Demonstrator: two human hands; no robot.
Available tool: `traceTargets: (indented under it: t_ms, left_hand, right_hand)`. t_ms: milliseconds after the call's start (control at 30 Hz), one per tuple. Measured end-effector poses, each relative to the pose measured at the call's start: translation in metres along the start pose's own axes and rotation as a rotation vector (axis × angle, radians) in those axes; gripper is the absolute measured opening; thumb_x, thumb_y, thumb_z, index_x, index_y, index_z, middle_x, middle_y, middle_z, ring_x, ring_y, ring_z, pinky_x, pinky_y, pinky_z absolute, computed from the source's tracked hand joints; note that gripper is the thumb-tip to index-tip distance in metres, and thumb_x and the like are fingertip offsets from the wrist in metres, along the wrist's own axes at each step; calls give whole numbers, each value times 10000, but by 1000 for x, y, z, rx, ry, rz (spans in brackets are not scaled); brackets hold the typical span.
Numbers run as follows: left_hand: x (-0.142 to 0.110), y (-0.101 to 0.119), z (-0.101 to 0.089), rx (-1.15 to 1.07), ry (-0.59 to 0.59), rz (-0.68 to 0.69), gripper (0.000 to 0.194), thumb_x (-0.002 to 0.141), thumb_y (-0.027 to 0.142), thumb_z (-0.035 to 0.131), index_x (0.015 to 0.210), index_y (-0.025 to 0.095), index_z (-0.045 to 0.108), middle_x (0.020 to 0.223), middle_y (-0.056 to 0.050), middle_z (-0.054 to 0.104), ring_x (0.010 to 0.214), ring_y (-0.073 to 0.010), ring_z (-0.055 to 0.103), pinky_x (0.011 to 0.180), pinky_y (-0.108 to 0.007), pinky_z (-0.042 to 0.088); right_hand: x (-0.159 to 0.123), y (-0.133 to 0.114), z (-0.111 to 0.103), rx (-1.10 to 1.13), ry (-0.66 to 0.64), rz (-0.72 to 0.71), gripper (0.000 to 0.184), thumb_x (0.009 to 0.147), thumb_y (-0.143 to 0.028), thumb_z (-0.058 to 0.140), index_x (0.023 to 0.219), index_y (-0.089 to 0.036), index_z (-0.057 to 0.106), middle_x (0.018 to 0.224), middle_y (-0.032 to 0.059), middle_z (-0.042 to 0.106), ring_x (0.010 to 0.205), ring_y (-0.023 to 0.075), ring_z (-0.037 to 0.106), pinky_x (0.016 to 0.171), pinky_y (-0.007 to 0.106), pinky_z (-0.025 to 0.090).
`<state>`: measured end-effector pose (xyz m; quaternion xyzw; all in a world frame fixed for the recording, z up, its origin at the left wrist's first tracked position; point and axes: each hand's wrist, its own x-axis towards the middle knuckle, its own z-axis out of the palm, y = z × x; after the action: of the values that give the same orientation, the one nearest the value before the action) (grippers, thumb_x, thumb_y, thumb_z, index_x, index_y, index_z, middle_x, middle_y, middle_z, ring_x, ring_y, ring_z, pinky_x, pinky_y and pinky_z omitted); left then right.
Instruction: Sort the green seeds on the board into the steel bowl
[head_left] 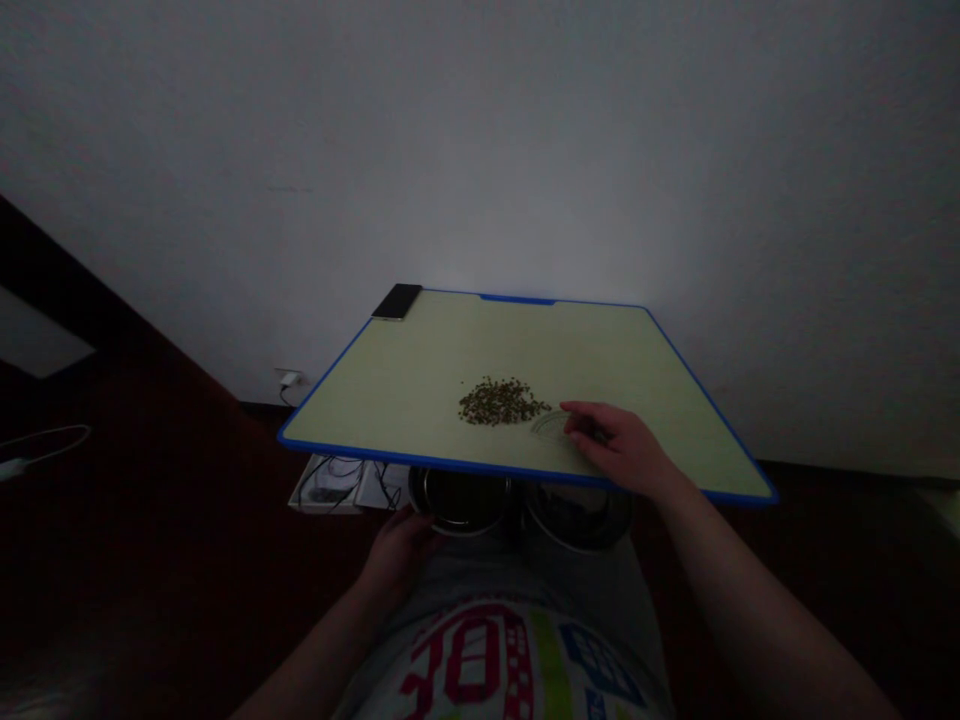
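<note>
A loose pile of small brown-green seeds or beans (499,402) lies on the pale, blue-edged table (420,365). My right hand (619,445) is over the table just right of the pile, its thumb and fingers closed on a clear protractor (551,426). The protractor's curved edge faces the pile's right side. Below the table's front edge, my left hand (405,540) is at the left side of a round metal bowl (465,528) on my lap. That hand is dark, and its grip is partly hidden. A second round bowl (592,545) sits to the right.
A black phone (397,302) lies at the table's far left corner. Behind the table stands a plain wall (510,150). A white plug (289,380) sits in a wall socket at left. Under the table's left front are white boxes (330,500) with dark cables.
</note>
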<state>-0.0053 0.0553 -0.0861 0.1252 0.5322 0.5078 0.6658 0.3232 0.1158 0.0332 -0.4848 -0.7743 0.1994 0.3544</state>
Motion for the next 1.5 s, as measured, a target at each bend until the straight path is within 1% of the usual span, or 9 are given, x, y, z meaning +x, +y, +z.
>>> traceTargets:
  t_ms: [200, 400, 667, 867, 967, 1100, 1300, 1433, 1500]
  left_hand:
    - [15, 0, 4, -45, 42, 12, 199, 825, -23, 620, 870, 156, 692, 850, -71, 792, 808, -181, 767, 759, -286, 647]
    - [24, 7, 8, -36, 49, 24, 223, 804, -48, 654, 858, 159, 716, 895, -71, 807, 807, -175, 761, 744, -261, 633]
    - [5, 25, -6, 33, 70, 21, 174, 783, 9, 742, 906, 131, 741, 928, -103, 815, 824, -199, 770, 800, -289, 614]
    - [-18, 36, -20, 59, 121, 95, 209, 813, 114, 768, 981, 214, 695, 831, 12, 793, 778, -131, 752, 759, -221, 579]
    - [-33, 35, -6, 90, 19, 32, 146, 779, 163, 804, 891, 184, 714, 836, -24, 800, 781, -155, 758, 767, -249, 589]
    - [-43, 16, 29, 190, -241, -202, 238, 719, 215, 852, 916, 110, 770, 934, -179, 821, 817, -276, 779, 770, -383, 609]
    - [-21, -37, 79, 330, -406, -380, 127, 814, 234, 790, 893, 146, 742, 834, -75, 774, 771, -210, 738, 828, -376, 584]
    - [-2, -66, 102, 401, -442, -405, 369, 952, 376, 661, 1268, 187, 636, 1281, -101, 680, 1064, -250, 688, 889, -475, 602]
    - [4, -75, 109, 413, -432, -400, 396, 952, 378, 659, 1301, 195, 620, 1324, -107, 659, 1101, -263, 677, 909, -494, 597]
  right_hand:
    - [-1, -1, -1, -20, -17, 1, 399, 881, -248, 582, 1256, -224, 716, 900, 51, 758, 769, 188, 692, 740, 336, 576]
    - [-1, -1, 0, -24, -4, -5, 390, 882, -253, 585, 1246, -217, 719, 877, 50, 757, 735, 185, 684, 722, 336, 576]
    - [0, -2, 1, 3, 6, -4, 387, 876, -250, 591, 1239, -231, 724, 895, 48, 761, 764, 187, 698, 747, 342, 578]
    - [0, -4, -1, 1, -7, 9, 397, 867, -243, 594, 1243, -213, 719, 888, 49, 761, 780, 190, 703, 759, 340, 575]
    - [0, -3, 0, 9, -8, 12, 399, 861, -236, 598, 1240, -214, 719, 894, 51, 763, 780, 191, 703, 765, 346, 576]
    - [0, -1, 1, 25, -7, 12, 407, 861, -233, 594, 1248, -223, 718, 903, 51, 763, 763, 185, 698, 752, 342, 579]
    - [1, -2, 0, 18, -7, 16, 395, 868, -246, 592, 1241, -213, 720, 883, 51, 760, 740, 181, 687, 733, 335, 578]
    - [1, -3, 0, 18, -8, 23, 396, 873, -256, 584, 1242, -201, 718, 878, 51, 757, 749, 183, 692, 742, 335, 579]
    - [1, -2, 0, 23, -3, 24, 397, 872, -266, 589, 1241, -194, 717, 880, 53, 755, 755, 186, 694, 747, 339, 580]
